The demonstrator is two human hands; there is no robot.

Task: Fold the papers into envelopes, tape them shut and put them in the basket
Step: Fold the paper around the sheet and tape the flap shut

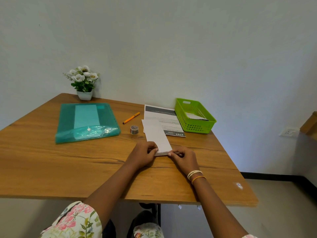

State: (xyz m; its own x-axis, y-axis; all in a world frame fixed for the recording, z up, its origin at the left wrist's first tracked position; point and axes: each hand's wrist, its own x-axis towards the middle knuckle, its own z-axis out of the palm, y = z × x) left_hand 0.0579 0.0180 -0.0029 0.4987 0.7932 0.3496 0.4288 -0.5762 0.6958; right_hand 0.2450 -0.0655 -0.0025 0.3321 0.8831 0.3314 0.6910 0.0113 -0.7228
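A white paper (157,134), folded lengthwise into a narrow strip, lies on the wooden table (68,165) in front of me. My left hand (143,154) pinches its near left corner and my right hand (182,158) pinches its near right corner. More printed sheets (163,115) lie behind it, partly under it. A small roll of tape (134,129) stands to the left of the strip. The green basket (181,107) sits at the back right with a folded white paper (197,116) inside.
A teal plastic folder (87,122) lies at the left, and an orange pen (131,118) lies between it and the sheets. A white pot of flowers (84,83) stands at the back by the wall. The table's edge runs close behind my wrists.
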